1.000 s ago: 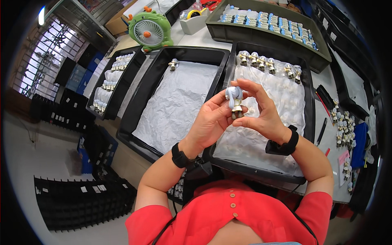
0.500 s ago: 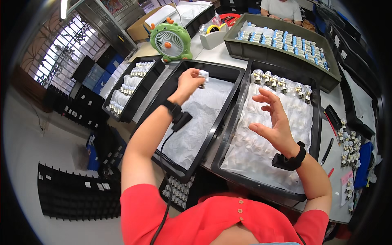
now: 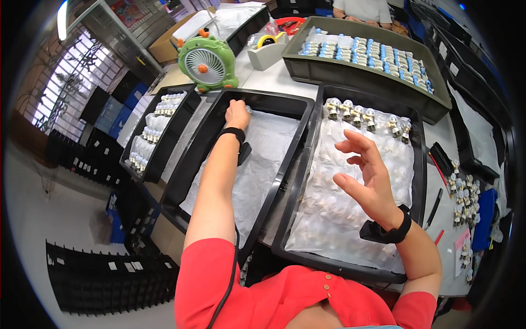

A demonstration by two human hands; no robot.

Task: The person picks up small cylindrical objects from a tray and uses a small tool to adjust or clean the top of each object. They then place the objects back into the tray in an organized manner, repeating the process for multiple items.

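My left hand (image 3: 237, 116) is low in the far left corner of a black tray (image 3: 308, 105) lined with white sheeting (image 3: 268, 142). Its fingers are closed round a small figurine (image 3: 249, 109), of which only a pale bit shows beside the hand. My right hand (image 3: 366, 178) hovers, fingers apart and holding nothing, over a second black tray (image 3: 280, 230). In that tray, a broken row of white-headed figurines (image 3: 357, 116) lies along the far end. Clear-white sheeting (image 3: 334, 203) covers more pale shapes nearer me.
A green fan (image 3: 207, 63) and a tape dispenser (image 3: 267, 52) stand behind the trays. Left is a narrow black tray (image 3: 152, 131) of figurines. An olive crate (image 3: 356, 70) holds blue-and-white pieces. Loose figurines (image 3: 466, 197) and a black pen (image 3: 434, 208) lie right. Another person (image 3: 362, 10) sits opposite.
My left hand has carried the figurine left and down into the tray's far corner. The right hand stays open over the right tray. The whole view has shifted slightly.
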